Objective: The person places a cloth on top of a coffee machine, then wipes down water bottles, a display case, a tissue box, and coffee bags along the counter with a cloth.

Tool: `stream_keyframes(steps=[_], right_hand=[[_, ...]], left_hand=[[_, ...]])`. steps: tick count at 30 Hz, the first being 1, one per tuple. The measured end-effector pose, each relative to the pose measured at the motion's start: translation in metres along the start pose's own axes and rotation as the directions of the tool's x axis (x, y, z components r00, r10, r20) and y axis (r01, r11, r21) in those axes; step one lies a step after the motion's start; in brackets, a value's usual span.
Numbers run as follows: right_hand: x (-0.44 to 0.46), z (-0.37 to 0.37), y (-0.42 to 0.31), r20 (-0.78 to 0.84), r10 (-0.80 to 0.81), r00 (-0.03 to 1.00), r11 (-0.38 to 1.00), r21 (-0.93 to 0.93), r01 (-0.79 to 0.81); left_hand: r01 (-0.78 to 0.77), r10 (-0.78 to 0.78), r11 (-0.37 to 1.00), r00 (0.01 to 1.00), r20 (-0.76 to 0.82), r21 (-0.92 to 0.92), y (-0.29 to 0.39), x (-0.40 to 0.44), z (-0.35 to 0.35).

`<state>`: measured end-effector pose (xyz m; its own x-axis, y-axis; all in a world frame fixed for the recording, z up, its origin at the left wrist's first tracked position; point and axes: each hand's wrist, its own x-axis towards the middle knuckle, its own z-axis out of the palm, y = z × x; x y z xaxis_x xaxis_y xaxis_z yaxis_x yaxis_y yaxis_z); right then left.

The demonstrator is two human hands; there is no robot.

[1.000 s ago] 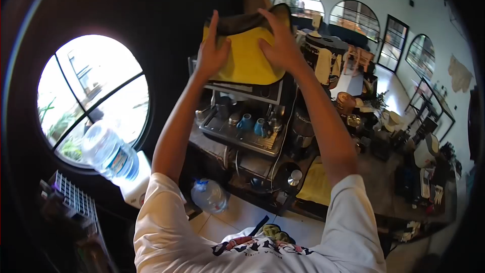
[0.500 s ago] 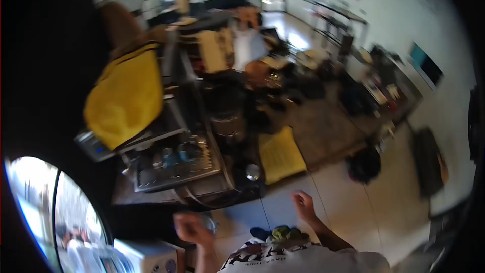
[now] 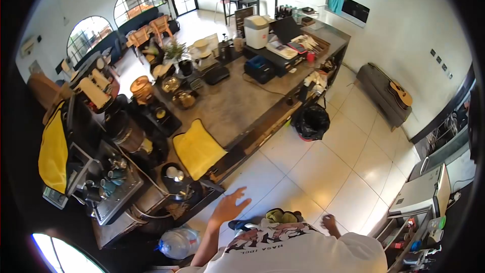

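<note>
My left hand [image 3: 231,206] is raised near the counter's front edge with its fingers apart, holding nothing. Low beside my shirt hangs my right hand [image 3: 331,224], small and partly seen; its finger position is hard to make out. A yellow cloth [image 3: 199,149] lies on the counter [image 3: 227,106], just beyond my left hand. Another yellow cloth [image 3: 54,154] drapes over the top of the espresso machine [image 3: 81,164] at the far left. Blue cups [image 3: 108,186] stand on the machine's tray.
A black-lined bin [image 3: 311,121] stands on the tiled floor right of the counter. A large water bottle [image 3: 179,242] is at the lower left. A guitar [image 3: 400,94] rests on a grey bench [image 3: 379,91]. A white appliance [image 3: 419,192] stands at the right.
Both hands have let go of the yellow cloth on the machine and come down towards my body. The view has swung right, bringing the bin, bench and white appliance into sight.
</note>
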<state>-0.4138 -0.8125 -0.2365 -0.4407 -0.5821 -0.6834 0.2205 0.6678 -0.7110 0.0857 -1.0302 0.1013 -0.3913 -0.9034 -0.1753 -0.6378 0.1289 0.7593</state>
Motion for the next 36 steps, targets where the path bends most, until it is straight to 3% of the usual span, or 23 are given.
stream_keyframes(steps=[1, 2, 3, 4, 6, 8, 10, 11, 12, 15, 16, 17, 21, 24, 29, 31, 32, 35, 36], right_hand=[[-0.017, 0.038, -0.062, 0.106, -0.038, 0.994, 0.99, -0.13, 0.051], [0.012, 0.054, -0.069, 0.224, -0.13, 0.966, 0.979, -0.124, 0.16], [0.027, 0.072, -0.092, 0.308, -0.304, 0.901, 0.916, -0.164, 0.365], [0.014, 0.081, -0.139, 0.425, -0.299, 0.854, 0.904, -0.162, 0.397], [-0.029, 0.088, -0.229, 0.592, -0.573, 0.566, 0.639, -0.109, 0.761], [-0.065, 0.074, -0.294, 0.747, -0.42, 0.516, 0.845, 0.116, 0.521], [-0.093, 0.047, -0.345, 0.816, -0.389, 0.427, 0.887, 0.207, 0.413], [-0.097, 0.033, -0.358, 0.786, -0.43, 0.444, 0.859, 0.204, 0.47], [-0.097, 0.02, -0.366, 0.758, -0.468, 0.454, 0.828, 0.196, 0.526], [-0.093, -0.022, -0.372, 0.706, -0.488, 0.513, 0.853, 0.264, 0.45], [-0.091, -0.034, -0.374, 0.688, -0.501, 0.525, 0.86, 0.328, 0.391], [-0.076, -0.043, -0.362, 0.648, -0.518, 0.558, 0.848, 0.303, 0.435], [-0.054, -0.067, -0.344, 0.61, -0.434, 0.663, 0.899, 0.34, 0.276], [-0.037, -0.087, -0.36, 0.621, -0.371, 0.69, 0.921, 0.339, 0.191], [0.042, -0.126, -0.385, 0.576, -0.284, 0.766, 0.95, 0.279, 0.143], [0.057, -0.139, -0.425, 0.517, -0.219, 0.827, 0.972, 0.184, 0.143], [0.086, -0.153, -0.424, 0.576, -0.278, 0.769, 0.96, 0.154, 0.232], [0.105, -0.174, -0.476, 0.577, -0.262, 0.774, 0.965, 0.132, 0.228], [0.117, -0.182, -0.488, 0.571, -0.265, 0.777, 0.963, 0.113, 0.245]], left_hand=[[-0.01, 0.01, 1.0, 1.0, -0.001, 0.01, 0.018, 0.014, 0.01], [-0.025, 0.025, 1.0, 0.999, -0.037, 0.002, 0.036, 0.028, 0.022], [-0.036, 0.035, 0.999, 0.997, -0.067, -0.002, 0.052, 0.036, 0.037], [-0.051, 0.052, 0.998, 0.996, -0.067, 0.024, 0.063, 0.051, 0.055], [-0.086, 0.088, 0.977, 0.996, 0.003, -0.195, 0.081, 0.079, 0.108], [-0.095, 0.11, 0.971, 0.992, 0.055, -0.218, 0.126, 0.096, 0.14], [-0.153, 0.224, 0.921, 0.96, 0.165, -0.359, 0.162, 0.114, 0.178], [-0.201, 0.321, 0.881, 0.918, 0.23, -0.429, 0.183, 0.125, 0.189], [-0.205, 0.33, 0.854, 0.924, 0.193, -0.477, 0.202, 0.132, 0.202], [-0.149, 0.281, 0.823, 0.945, 0.166, -0.548, 0.242, 0.16, 0.227], [-0.161, 0.295, 0.857, 0.932, 0.21, -0.49, 0.238, 0.175, 0.239], [-0.172, 0.301, 0.888, 0.919, 0.254, -0.427, 0.235, 0.187, 0.249], [-0.185, 0.281, 0.94, 0.897, 0.34, -0.288, 0.252, 0.219, 0.273], [-0.172, 0.286, 0.933, 0.888, 0.361, -0.315, 0.249, 0.249, 0.303], [0.017, 0.205, 0.892, 0.875, 0.438, -0.451, 0.276, 0.316, 0.346], [-0.123, 0.269, 0.924, 0.882, 0.387, -0.363, 0.298, 0.348, 0.348], [-0.222, 0.364, 0.901, 0.854, 0.372, -0.372, 0.283, 0.37, 0.372], [-0.179, 0.42, 0.842, 0.809, 0.412, -0.509, 0.326, 0.423, 0.358], [-0.277, 0.435, 0.882, 0.789, 0.434, -0.382, 0.336, 0.444, 0.359]])
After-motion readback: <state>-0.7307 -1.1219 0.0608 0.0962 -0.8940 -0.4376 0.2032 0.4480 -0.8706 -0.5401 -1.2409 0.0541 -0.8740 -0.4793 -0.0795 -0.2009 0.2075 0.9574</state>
